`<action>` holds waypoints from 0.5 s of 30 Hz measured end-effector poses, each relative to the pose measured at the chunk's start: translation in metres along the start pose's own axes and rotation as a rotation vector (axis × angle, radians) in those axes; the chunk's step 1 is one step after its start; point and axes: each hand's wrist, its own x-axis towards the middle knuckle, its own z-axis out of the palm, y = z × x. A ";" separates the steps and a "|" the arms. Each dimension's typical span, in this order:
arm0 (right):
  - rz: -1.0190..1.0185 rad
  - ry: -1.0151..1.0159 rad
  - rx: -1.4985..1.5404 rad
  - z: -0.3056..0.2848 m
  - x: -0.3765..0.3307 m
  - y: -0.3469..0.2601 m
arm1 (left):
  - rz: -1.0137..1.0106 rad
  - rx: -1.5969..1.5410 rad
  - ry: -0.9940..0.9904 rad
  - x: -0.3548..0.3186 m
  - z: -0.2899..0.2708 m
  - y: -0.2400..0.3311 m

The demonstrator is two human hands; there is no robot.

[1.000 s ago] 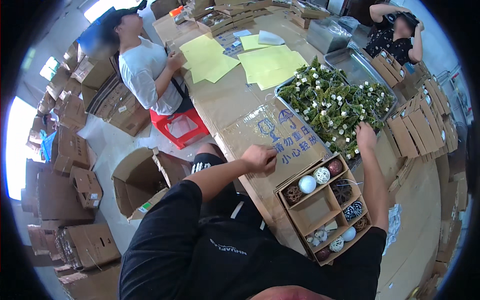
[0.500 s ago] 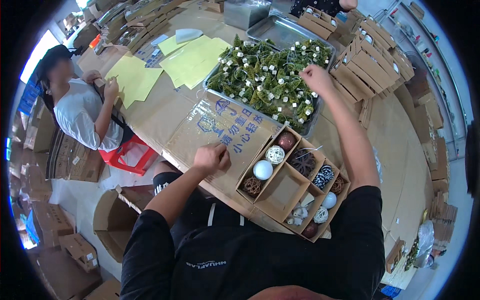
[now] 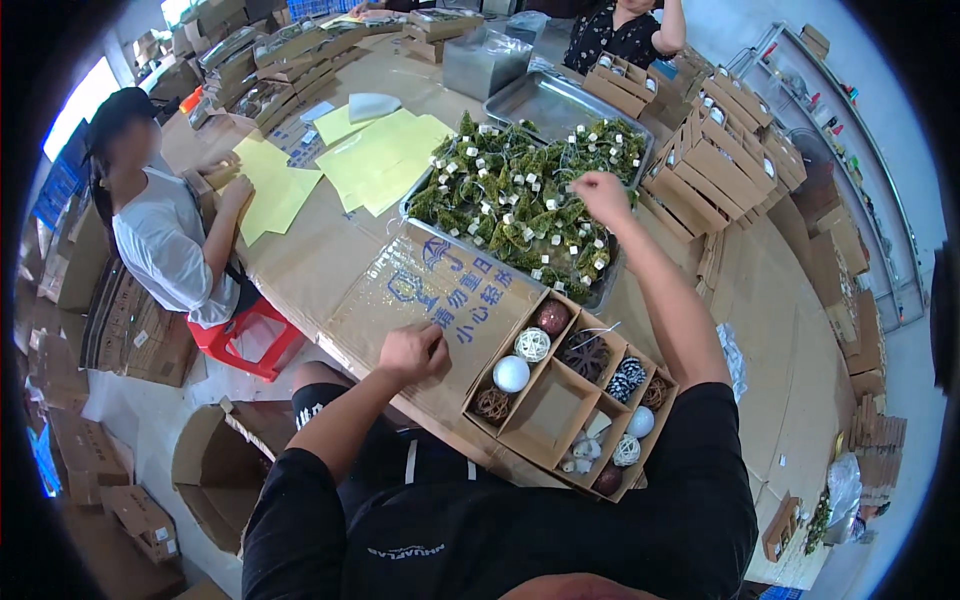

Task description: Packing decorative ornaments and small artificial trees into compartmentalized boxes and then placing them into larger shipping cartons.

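Note:
My right hand [image 3: 603, 195] reaches out over a metal tray [image 3: 612, 290] piled with small green fir sprigs [image 3: 505, 200], its fingers curled down into the pile; whether it grips one I cannot tell. My left hand [image 3: 412, 353] rests as a loose fist on the cardboard-covered table [image 3: 330, 270], just left of a compartmented cardboard box [image 3: 555, 400]. That box holds several round ornaments: a white ball [image 3: 511, 374], a wicker ball [image 3: 533, 344], a dark red ball [image 3: 552, 317] and patterned ones. Its large middle compartment is bare.
A seated person in a white shirt [image 3: 160, 245] works at yellow sheets [image 3: 385, 155] on the left. Another person [image 3: 625, 25] sits at the far end. Stacks of folded cardboard boxes [image 3: 725, 165] line the right side. An empty metal tray [image 3: 550, 100] and floor cartons [image 3: 210, 465] lie nearby.
The view has swung so the table sits more central. My right hand stays over the sprig tray, and my left fist stays on the cardboard beside the box.

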 end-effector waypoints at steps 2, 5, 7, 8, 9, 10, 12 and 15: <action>0.178 0.091 0.431 -0.017 0.011 -0.010 | -0.002 -0.021 -0.009 0.000 -0.001 -0.001; 0.244 0.020 1.051 -0.055 0.026 -0.021 | -0.017 -0.011 -0.023 0.001 0.002 -0.001; 0.298 -0.103 1.118 -0.075 0.026 -0.038 | -0.039 -0.013 -0.053 0.000 0.002 -0.005; 0.263 -0.056 1.109 -0.083 0.023 -0.047 | -0.036 -0.022 -0.051 0.002 0.000 -0.003; 0.228 -0.010 1.099 -0.086 0.019 -0.054 | -0.038 -0.025 -0.058 0.004 0.000 -0.004; 0.174 -0.086 0.982 -0.085 0.020 -0.045 | -0.036 -0.033 -0.055 0.005 0.000 -0.004; 0.380 -0.171 0.975 -0.088 0.014 -0.053 | -0.030 -0.043 -0.055 0.004 0.000 -0.005; 0.376 -0.159 1.228 -0.098 0.006 -0.047 | -0.025 -0.022 -0.062 0.003 0.001 -0.004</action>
